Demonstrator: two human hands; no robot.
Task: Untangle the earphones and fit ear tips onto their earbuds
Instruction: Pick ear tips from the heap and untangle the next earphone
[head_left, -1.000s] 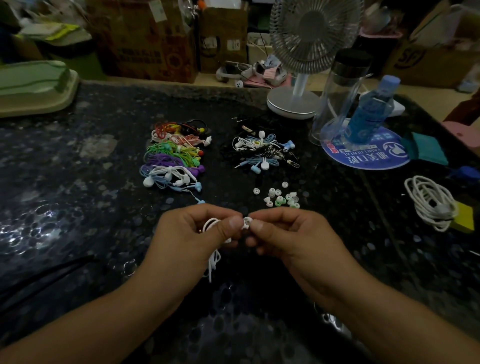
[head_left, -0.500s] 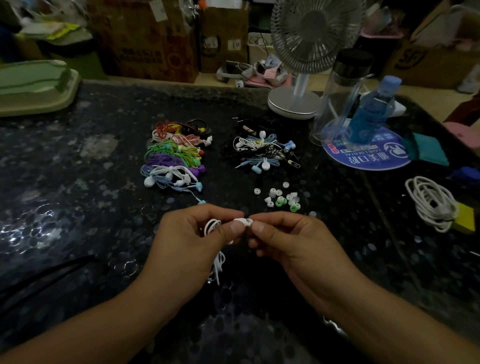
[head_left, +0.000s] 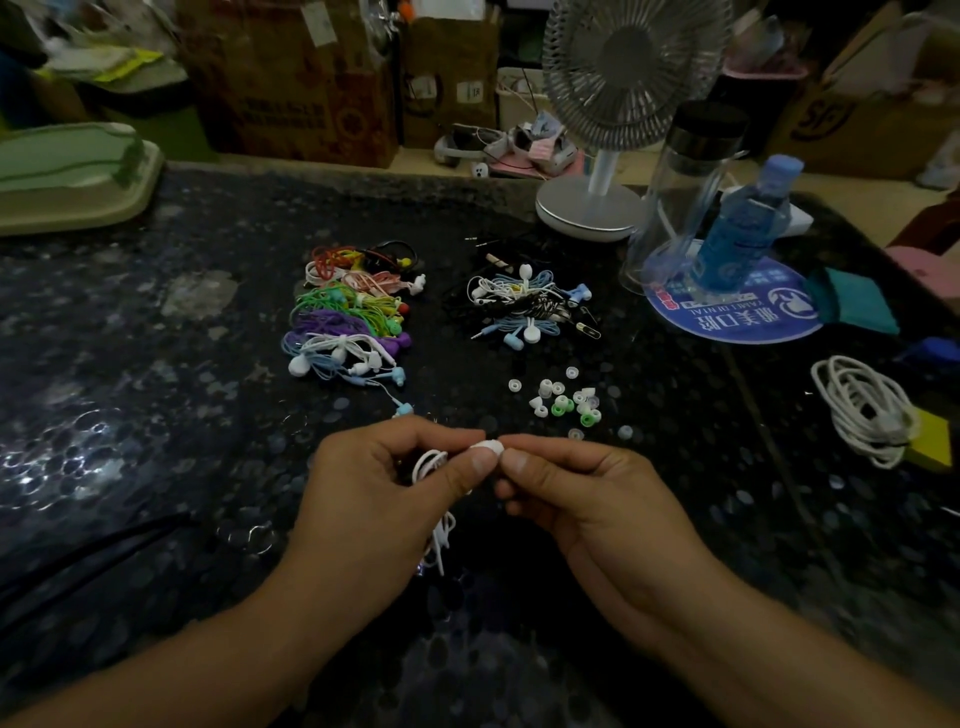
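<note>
Since a second ago the white earbud (head_left: 487, 448) has come up into clearer view between the two thumbs, and the hands have sunk slightly toward the person; I judge the ear tip is now being pressed or seated on it, though whether it is fully on cannot be told. The left hand (head_left: 384, 499) pinches the earbud with thumb and curled fingers, the white cable (head_left: 435, 512) looping behind them and hanging below the palm. The right hand (head_left: 576, 499) pinches the earbud's other end, fingers curled. Just beyond the right fingertips lie loose ear tips (head_left: 563, 400); farther out sit a tangled earphone pile (head_left: 522, 306) and, beyond the left fingers, bundled coloured earphones (head_left: 353, 317). All rest on a dark speckled countertop (head_left: 156, 415), with a desk fan (head_left: 618, 104), a blue bottle (head_left: 743, 228) and cardboard boxes (head_left: 296, 78) behind in a dim room.
</note>
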